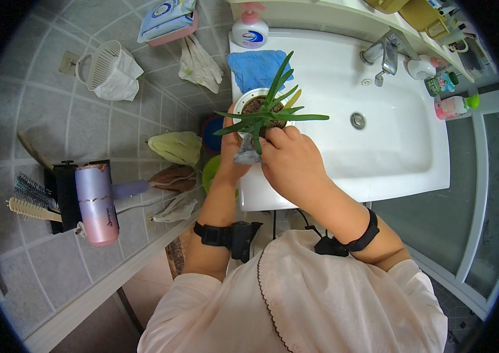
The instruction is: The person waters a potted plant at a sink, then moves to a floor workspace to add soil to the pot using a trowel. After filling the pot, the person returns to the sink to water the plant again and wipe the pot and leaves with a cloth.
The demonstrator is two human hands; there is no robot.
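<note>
A potted aloe-like plant (271, 115) with long green leaves and one yellowing leaf grows from brown soil in a white pot (237, 106). The pot is over the left end of the white washbasin. My left hand (230, 152) grips the pot's left side, its fingers partly hidden behind leaves and pot. At the pot's near side, my right hand (294, 154) has its fingers curled by the soil and a downward leaf. A crumpled grey cloth or wipe (247, 153) lies between my hands; which hand holds it is unclear. Beyond the pot lies a blue cloth (256, 68).
A pink-topped pump bottle (250, 33) stands at the basin's far left corner. Right of the pot are the drain (357, 120), the faucet (384, 53) and several bottles (450, 107). A hair dryer (97, 205) and hanging cloths (175, 148) are on the left wall.
</note>
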